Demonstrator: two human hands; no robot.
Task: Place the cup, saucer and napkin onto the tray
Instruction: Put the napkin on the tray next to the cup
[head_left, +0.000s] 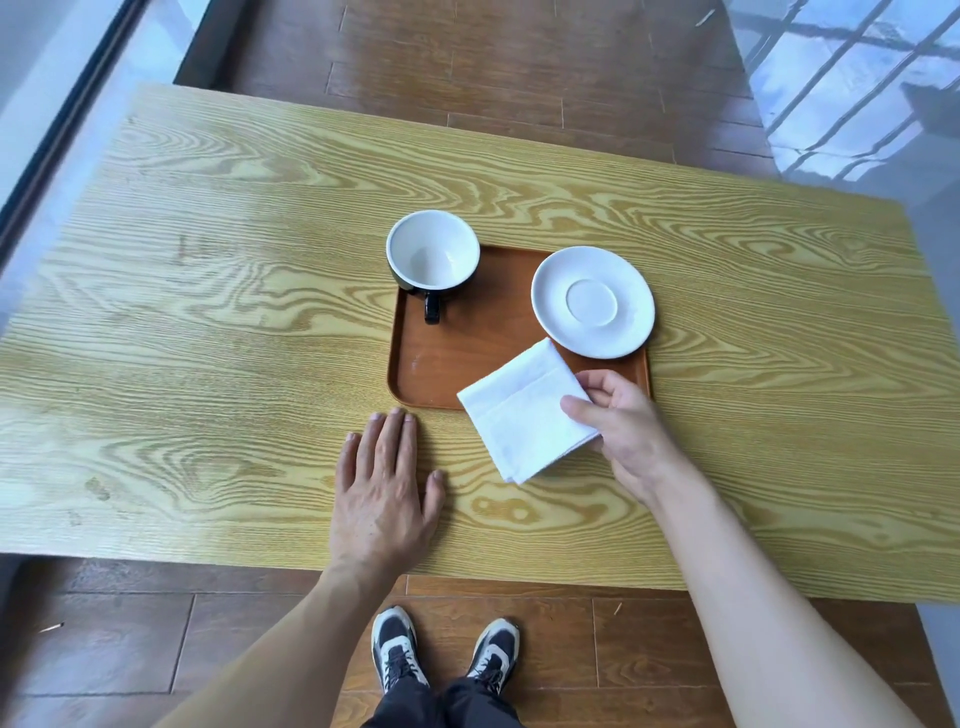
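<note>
A brown tray (467, 358) lies in the middle of the wooden table. A black cup (432, 257) with a white inside stands on its far left corner, handle towards me. A white saucer (592, 301) rests on the tray's far right corner. My right hand (623, 431) pinches a folded white napkin (524, 410) by its right edge; the napkin hangs over the tray's near right edge and the table. My left hand (384, 493) lies flat on the table, fingers apart, just in front of the tray's near left corner.
The light wooden table (208, 312) spreads wide to left and right. Its near edge runs just behind my wrists. Dark wooden floor lies beyond and below, with my shoes (447, 654) under the near edge. Glass walls stand at both far sides.
</note>
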